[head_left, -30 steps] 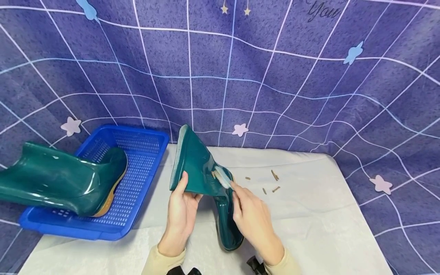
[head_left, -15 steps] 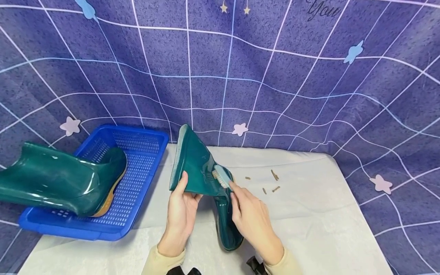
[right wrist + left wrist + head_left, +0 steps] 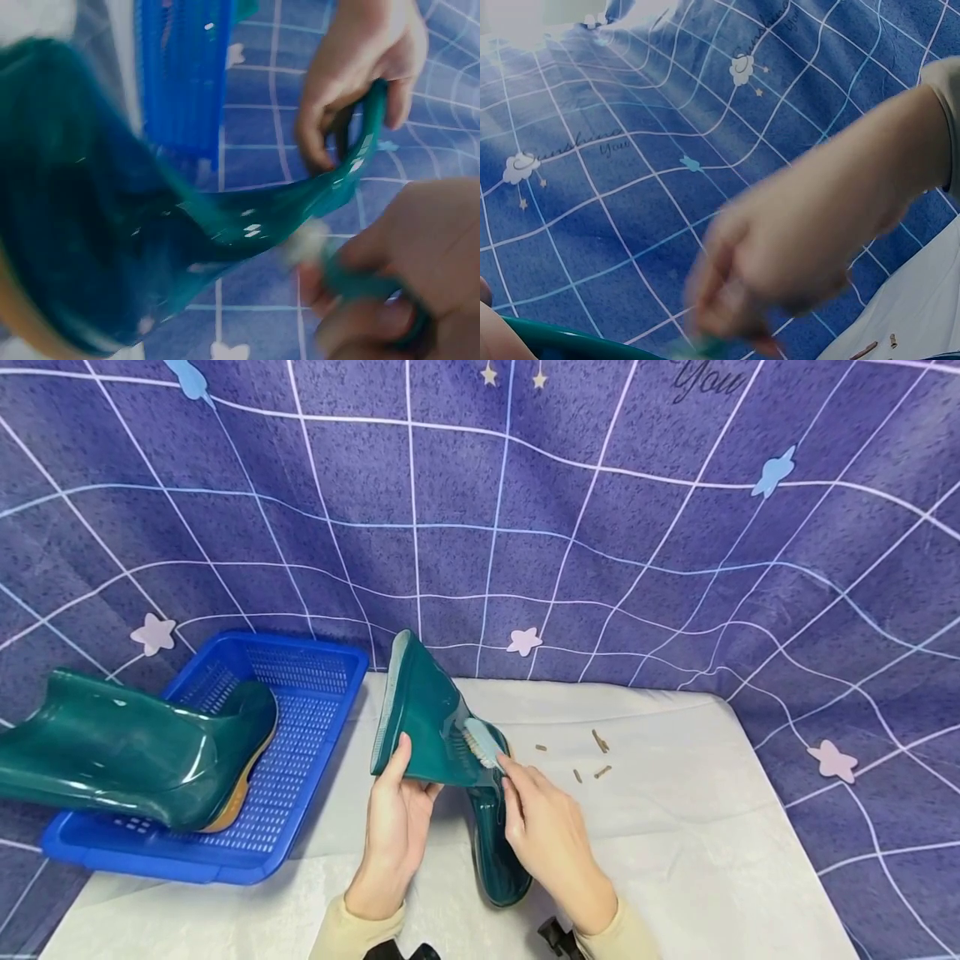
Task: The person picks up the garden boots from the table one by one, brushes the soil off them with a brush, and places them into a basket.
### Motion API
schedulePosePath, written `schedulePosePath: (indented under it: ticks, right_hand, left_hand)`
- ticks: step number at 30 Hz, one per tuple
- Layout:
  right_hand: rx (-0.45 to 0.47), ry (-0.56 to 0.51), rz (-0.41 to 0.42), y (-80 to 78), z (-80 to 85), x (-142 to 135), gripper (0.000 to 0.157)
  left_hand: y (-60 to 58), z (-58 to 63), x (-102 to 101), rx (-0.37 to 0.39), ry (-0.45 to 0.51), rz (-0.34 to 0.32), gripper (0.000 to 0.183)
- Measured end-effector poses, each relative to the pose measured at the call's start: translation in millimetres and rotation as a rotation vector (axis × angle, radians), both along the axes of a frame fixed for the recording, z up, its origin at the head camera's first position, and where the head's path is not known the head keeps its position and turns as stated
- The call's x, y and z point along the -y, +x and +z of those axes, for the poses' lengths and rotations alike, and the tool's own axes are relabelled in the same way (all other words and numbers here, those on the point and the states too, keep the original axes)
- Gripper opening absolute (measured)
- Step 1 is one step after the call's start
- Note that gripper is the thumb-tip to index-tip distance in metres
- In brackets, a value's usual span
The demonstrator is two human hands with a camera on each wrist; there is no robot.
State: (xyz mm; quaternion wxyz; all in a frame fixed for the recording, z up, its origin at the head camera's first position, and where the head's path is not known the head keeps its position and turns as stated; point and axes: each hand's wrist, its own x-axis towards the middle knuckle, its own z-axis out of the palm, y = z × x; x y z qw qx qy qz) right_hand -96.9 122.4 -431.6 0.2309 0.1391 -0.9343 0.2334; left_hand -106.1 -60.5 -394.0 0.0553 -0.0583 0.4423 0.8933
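A glossy green rubber boot [image 3: 431, 718] stands tilted on the white table, its shaft leaning left. My left hand [image 3: 393, 831] grips the rim of the shaft, thumb on the outside and fingers inside the opening, as the right wrist view shows. My right hand [image 3: 551, 827] holds a small scrub brush [image 3: 482, 743] with a pale blue back and light bristles. Its bristles press on the boot's shaft just above the ankle, where the surface looks wet. In the right wrist view the brush's green looped handle [image 3: 364, 283] sits in my curled fingers, blurred by motion.
On the left a blue plastic basket [image 3: 315, 727] holds a second green boot [image 3: 150, 752] lying on its side, its shaft past the basket's edge. Several small brown bits [image 3: 600, 742] lie on the white table [image 3: 675, 877] to the right. A blue gridded curtain [image 3: 465, 560] hangs behind.
The brush shifts slightly back and forth on the boot's shaft, now a little further left. My left hand and the boot stay nearly still.
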Motion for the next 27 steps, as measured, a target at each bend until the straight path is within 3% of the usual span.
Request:
schedulePosePath:
  ticks: [5,7,12,14,16,22,24,27]
  right_hand:
    - [0.155,0.124,-0.195,-2.5,-10.1,-4.7,0.027]
    - [0.143,0.099,-0.177,-2.7,-9.5,-5.4,0.028]
    - [-0.025,-0.024,0.033,-0.5,1.1,-0.8,0.032]
    - [-0.048,-0.032,0.069,1.1,4.4,1.3,0.033]
    - [-0.021,0.001,0.035,2.8,4.3,2.0,0.032]
    - [0.183,0.110,-0.185,3.7,-0.2,-2.8,0.028]
    - [0.188,0.065,-0.170,3.0,1.0,-3.5,0.029]
    - [0.105,-0.018,-0.066,2.7,4.8,-1.4,0.031]
  left_hand:
    - [0.3,0.3,-0.2,0.014,-0.004,0.000,0.056]
    - [0.5,0.4,-0.2,0.015,-0.006,-0.005,0.056]
    - [-0.1,0.9,-0.4,0.001,-0.004,-0.010,0.057]
    - [-0.5,1.1,-0.5,0.001,-0.003,-0.002,0.057]
    - [-0.6,1.2,-0.4,0.004,-0.004,0.004,0.056]
    - [-0.2,1.0,-0.1,0.014,-0.008,0.008,0.056]
    - [-0.3,0.8,-0.3,0.013,-0.008,0.006,0.056]
    - [-0.7,0.5,-0.5,0.008,-0.005,0.005,0.056]
